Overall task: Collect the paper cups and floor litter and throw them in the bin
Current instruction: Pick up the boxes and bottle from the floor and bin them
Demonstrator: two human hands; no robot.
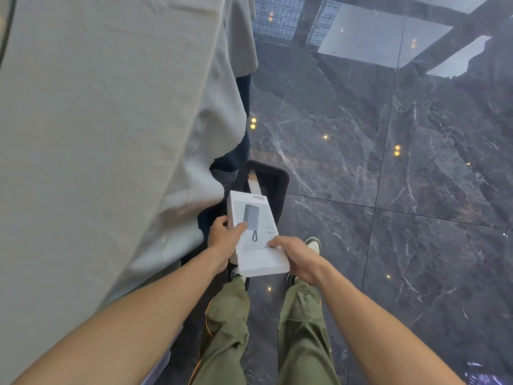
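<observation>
- Your left hand (224, 237), at lower centre of the frame, pinches with its thumb on top.
- Your right hand (297, 255), just beside it, grips with curled fingers.
- Both forearms reach forward.

Counts only. One white product box (254, 232), printed with a single picture of a power bank and its looped cord. One black bin (279, 187) with rounded corners on the floor; inside it one pale strip-like piece shows, kind unclear. Two hands: left hand (223, 240), right hand (298, 255), two bare forearms. Two legs in olive-green trousers (302, 323). Two shoes partly visible, the clearer one (313, 244) at the right hand; the other mostly hidden under the box. One desk covered by one grey tablecloth (111, 134). Dark marble floor tiles (416, 134): at least four large ones, met by grout lines. Paper cups visible: zero countable.
</observation>
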